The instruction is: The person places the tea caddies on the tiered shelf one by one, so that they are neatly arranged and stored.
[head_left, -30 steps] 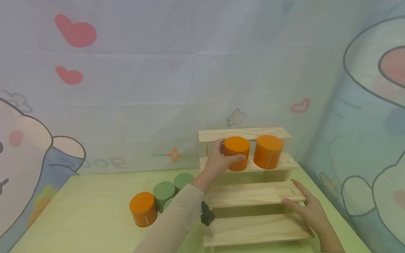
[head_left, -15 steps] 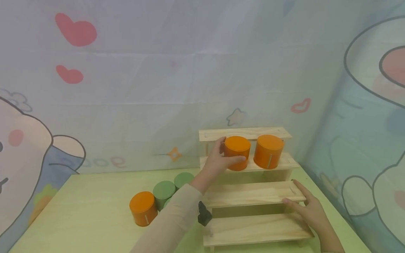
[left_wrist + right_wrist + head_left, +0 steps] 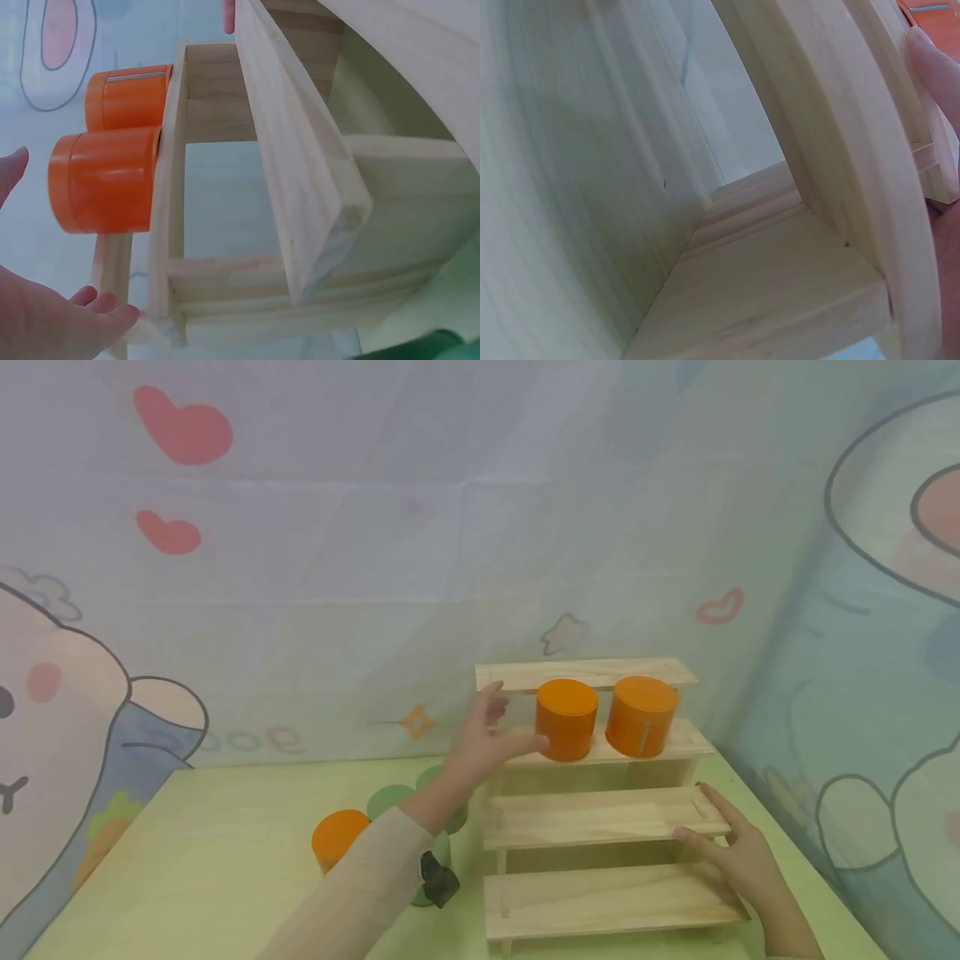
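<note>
Two orange cylindrical tins stand side by side on the second-highest board of a stepped wooden rack [image 3: 600, 818]: a left tin [image 3: 567, 722] and a right tin [image 3: 643, 718]. My left hand [image 3: 476, 747] is just left of the left tin, thumb and fingers spread, holding nothing. A gap shows between this hand [image 3: 56, 322] and the nearer tin [image 3: 112, 184] in the left wrist view. My right hand [image 3: 738, 847] grips the right end of the board below, thumb at its front edge. In the right wrist view, only part of the right hand [image 3: 939, 71] appears at the edge.
Another orange tin [image 3: 341, 835] stands on the table [image 3: 225, 835] to the left, partly behind my left sleeve [image 3: 360, 881]. Several green tins [image 3: 390, 797] are grouped beside it, also partly covered. A printed cloth [image 3: 337, 552] hangs behind the rack.
My left hand has let go of the left orange tin and drawn back to the left. The tin stays on the board. My right hand keeps its grip on the rack.
</note>
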Tool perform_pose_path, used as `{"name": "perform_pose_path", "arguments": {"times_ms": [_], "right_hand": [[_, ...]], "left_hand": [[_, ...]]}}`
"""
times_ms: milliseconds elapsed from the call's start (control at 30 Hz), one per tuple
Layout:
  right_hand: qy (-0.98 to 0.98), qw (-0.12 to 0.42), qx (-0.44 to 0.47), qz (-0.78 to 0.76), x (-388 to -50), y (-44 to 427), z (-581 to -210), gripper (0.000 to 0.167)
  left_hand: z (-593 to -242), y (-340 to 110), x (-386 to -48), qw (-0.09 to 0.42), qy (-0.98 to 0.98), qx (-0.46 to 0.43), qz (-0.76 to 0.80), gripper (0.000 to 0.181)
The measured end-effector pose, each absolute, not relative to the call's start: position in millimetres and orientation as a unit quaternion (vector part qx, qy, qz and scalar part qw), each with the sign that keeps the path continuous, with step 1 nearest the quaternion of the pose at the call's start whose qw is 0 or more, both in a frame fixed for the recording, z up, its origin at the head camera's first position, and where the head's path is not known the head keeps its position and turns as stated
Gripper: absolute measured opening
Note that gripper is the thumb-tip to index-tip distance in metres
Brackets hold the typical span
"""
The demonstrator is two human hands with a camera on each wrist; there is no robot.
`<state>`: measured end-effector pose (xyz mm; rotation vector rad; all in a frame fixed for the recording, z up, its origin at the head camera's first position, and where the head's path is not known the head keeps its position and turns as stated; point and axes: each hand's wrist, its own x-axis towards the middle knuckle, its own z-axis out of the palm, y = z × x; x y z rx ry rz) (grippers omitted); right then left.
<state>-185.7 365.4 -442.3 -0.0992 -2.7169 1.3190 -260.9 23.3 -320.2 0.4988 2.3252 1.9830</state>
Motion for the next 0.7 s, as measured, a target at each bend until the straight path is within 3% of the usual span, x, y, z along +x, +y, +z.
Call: {"name": "perform_pose_path", "arguments": {"times_ms": [700], "right_hand": [[-0.894,0.058,-0.027,0.444,-184.4,364.8,-442.8,0.086]], "left_hand": [[-334.0,-63.2,-222.0,0.020,0.773,0.169,0.612,0.093]]}}
